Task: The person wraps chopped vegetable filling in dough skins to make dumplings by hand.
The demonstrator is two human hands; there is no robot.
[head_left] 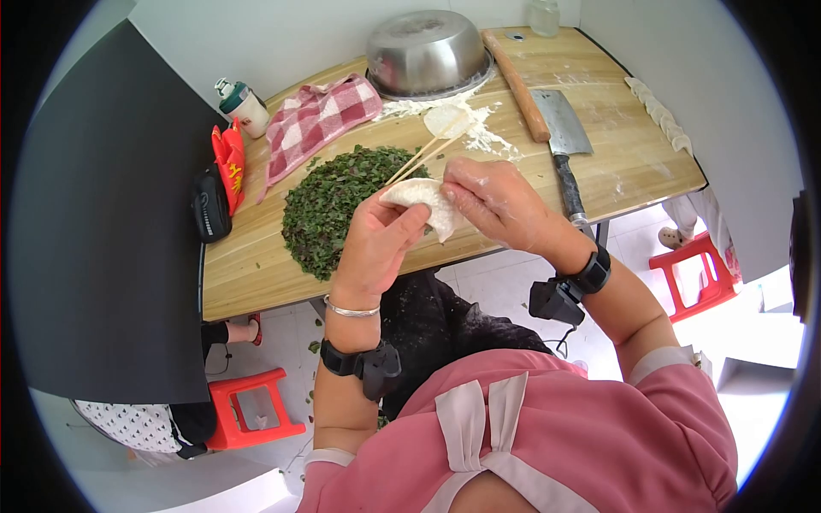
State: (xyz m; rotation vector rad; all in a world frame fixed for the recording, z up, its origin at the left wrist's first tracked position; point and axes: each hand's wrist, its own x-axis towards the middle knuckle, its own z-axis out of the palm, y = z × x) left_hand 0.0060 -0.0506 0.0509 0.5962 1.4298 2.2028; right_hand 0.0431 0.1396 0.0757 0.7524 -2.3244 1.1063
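My left hand (382, 238) half curled, cradling folded dough wrapper (421, 195); my right hand (498, 201) nearly closed, pinching its edge. Advised: support belly loosely, seal rim with small, even pinches.

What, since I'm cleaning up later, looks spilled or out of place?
White powder is scattered on the table beside the upturned metal basin, and green bits lie on the floor; both look like stray mess.

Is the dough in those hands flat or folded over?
Folded over: the dough has a half-moon outline, and the right hand pinches its edge. Whether it is sealed, I cannot tell.
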